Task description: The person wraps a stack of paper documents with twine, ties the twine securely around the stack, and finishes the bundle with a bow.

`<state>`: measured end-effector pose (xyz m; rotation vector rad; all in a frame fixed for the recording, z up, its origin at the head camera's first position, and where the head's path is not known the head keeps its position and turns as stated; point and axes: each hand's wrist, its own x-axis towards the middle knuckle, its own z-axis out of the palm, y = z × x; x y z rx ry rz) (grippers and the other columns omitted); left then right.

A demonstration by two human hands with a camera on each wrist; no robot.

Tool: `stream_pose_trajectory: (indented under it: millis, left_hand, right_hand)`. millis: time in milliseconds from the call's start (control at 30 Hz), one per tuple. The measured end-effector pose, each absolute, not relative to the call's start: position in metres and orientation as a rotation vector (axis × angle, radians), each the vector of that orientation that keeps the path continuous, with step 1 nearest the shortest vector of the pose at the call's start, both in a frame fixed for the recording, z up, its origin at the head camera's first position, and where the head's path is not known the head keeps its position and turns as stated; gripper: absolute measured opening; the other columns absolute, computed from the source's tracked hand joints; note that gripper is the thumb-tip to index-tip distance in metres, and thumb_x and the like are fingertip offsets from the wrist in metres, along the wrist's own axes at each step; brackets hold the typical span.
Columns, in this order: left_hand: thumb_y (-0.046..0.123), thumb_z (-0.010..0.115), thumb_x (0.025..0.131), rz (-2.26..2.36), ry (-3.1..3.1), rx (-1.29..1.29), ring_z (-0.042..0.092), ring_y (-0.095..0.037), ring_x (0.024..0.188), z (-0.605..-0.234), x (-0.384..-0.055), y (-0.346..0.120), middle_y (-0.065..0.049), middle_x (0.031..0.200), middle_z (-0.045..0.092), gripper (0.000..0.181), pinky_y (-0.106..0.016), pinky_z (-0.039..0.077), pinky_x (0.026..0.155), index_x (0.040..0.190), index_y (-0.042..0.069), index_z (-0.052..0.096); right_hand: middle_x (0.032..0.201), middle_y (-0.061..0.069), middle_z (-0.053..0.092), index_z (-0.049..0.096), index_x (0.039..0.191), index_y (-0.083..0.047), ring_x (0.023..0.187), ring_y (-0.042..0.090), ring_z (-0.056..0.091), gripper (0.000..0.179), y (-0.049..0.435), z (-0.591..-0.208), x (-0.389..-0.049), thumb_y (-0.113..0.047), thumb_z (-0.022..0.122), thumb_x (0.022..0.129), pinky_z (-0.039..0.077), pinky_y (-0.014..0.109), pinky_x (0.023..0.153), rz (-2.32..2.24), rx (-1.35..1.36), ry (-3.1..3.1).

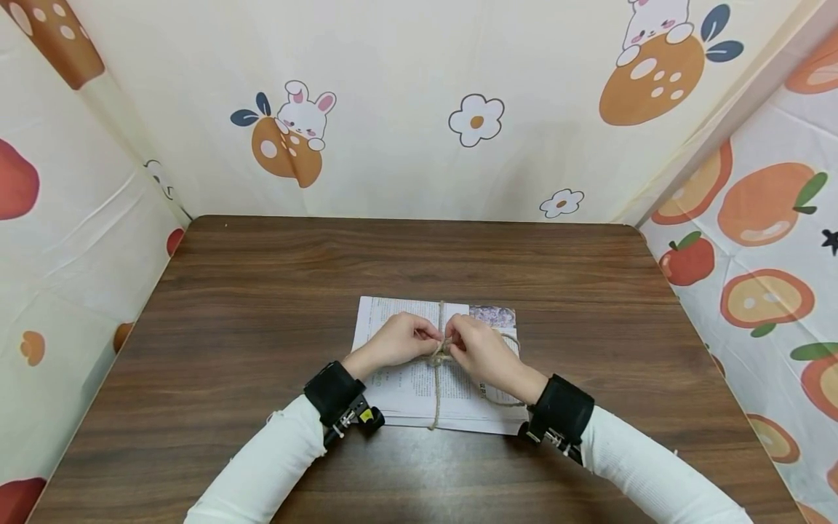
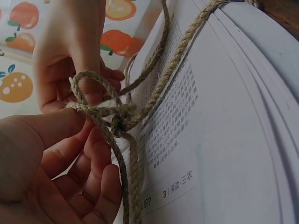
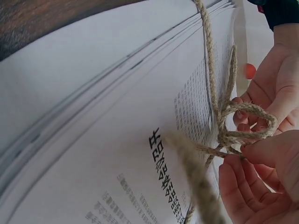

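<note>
A stack of printed paper sheets (image 1: 406, 397) lies on the brown table, with brown twine (image 1: 437, 397) around it crossing at a knot (image 2: 119, 122) near the middle. Above the knot stands a small twine loop (image 3: 254, 109). My left hand (image 1: 399, 340) pinches twine at the knot's left side, thumb against fingertips. From the right, my right hand (image 1: 484, 351) pinches another strand close to the knot, its fingertips almost meeting the left ones. In the left wrist view, the right fingertips are partly hidden behind the loop. A loose twine length (image 1: 504, 402) curves over the sheets' right side.
The wooden table (image 1: 262, 291) extends around the stack on all sides. A cream cloth with rabbit and flower prints (image 1: 393, 167) hangs behind it, and fruit-printed cloth (image 1: 753, 255) hangs at the sides. Black wrist straps (image 1: 335, 393) with small cameras sit on both forearms.
</note>
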<state>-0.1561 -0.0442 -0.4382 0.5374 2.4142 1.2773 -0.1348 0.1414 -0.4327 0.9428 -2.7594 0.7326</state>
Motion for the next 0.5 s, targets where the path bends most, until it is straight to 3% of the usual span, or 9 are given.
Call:
stream_pose_trajectory:
  millis: [200, 500]
  left_hand:
    - [0.01, 0.063, 0.079, 1.283, 2.434, 0.568, 0.054, -0.007, 0.063, -0.4376, -0.1563, -0.042, 0.003, 0.072, 0.063, 0.008, -0.02, 0.043, 0.059, 0.085, 0.009, 0.068]
    - [0.009, 0.063, 0.08, 1.227, 2.541, 0.616, 0.052, -0.005, 0.059, -0.4402, -0.1562, -0.0393, 0.003, 0.067, 0.061, 0.004, -0.018, 0.041, 0.056, 0.077, 0.01, 0.067]
  right_hand:
    - [0.078, 0.002, 0.06, 0.054, 0.088, -0.009, 0.069, 0.009, 0.058, 0.02, 0.139, -0.4319, -0.1355, 0.004, 0.063, 0.076, 0.047, 0.021, 0.058, 0.791, 0.957, -2.777]
    - [0.078, 0.0, 0.06, 0.056, 0.088, -0.008, 0.065, 0.006, 0.055, 0.015, 0.141, -0.4306, -0.1355, 0.004, 0.06, 0.08, 0.045, 0.019, 0.057, 0.849, 0.969, -2.773]
